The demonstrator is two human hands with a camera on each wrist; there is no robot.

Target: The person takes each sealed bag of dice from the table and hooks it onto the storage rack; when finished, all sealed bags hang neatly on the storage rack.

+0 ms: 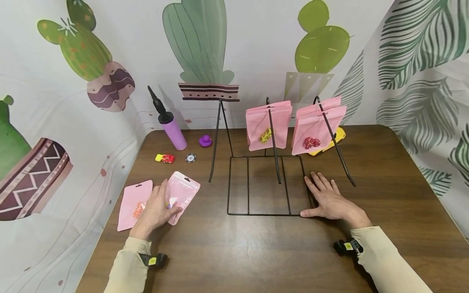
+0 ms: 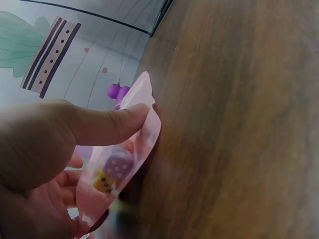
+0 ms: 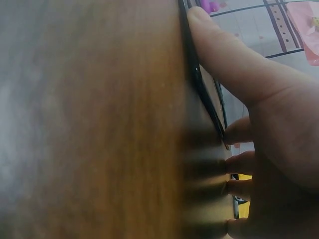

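A pink zip bag [image 1: 185,189] with purple and yellow dice inside lies tilted at the left. My left hand [image 1: 157,207] holds it by the edge, thumb on the near face and fingers behind, as the left wrist view shows. Beside that hand lies another pink bag [image 1: 128,203] with orange dice. My right hand [image 1: 327,199] rests with spread fingers at the right side of the black wire rack [image 1: 264,215], its thumb on the base frame. On the rack's hooks hang pink bags with yellow dice [image 1: 266,135] and red dice [image 1: 311,142].
Behind the left hand stand a purple hand pump [image 1: 174,132] and a purple rubber duck [image 1: 205,141]. A red and yellow toy car [image 1: 165,158] and a poker chip [image 1: 190,158] lie nearer. A yellow toy car [image 1: 335,140] sits behind the right-hand bags. The leftmost rack hook [image 1: 215,150] juts forward.
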